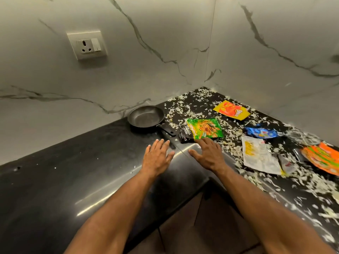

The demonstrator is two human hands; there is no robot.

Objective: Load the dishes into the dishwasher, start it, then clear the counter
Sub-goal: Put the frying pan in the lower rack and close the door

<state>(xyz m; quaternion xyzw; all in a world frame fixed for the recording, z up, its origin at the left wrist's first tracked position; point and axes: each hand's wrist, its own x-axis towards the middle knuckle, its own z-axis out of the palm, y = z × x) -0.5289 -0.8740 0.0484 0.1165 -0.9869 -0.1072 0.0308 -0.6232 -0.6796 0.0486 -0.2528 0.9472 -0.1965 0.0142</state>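
Black desk [55, 180] is carrying a pan [145, 116], wrappers and scraps, so the left hand [156, 158] and right hand [209, 154] are reaching flat-fingered and empty toward the green wrapper [205, 128], probably for clearing.

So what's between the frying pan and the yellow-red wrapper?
Head view: white shreds scattered on the black counter between frying pan and yellow-red wrapper; no other wrapper.

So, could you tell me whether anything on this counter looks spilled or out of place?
Yes. Pale shredded scraps are strewn across the right stretch of the black counter, right into the corner. Empty snack wrappers lie among them: green, yellow-red, blue, white. A frying pan sits by the wall.
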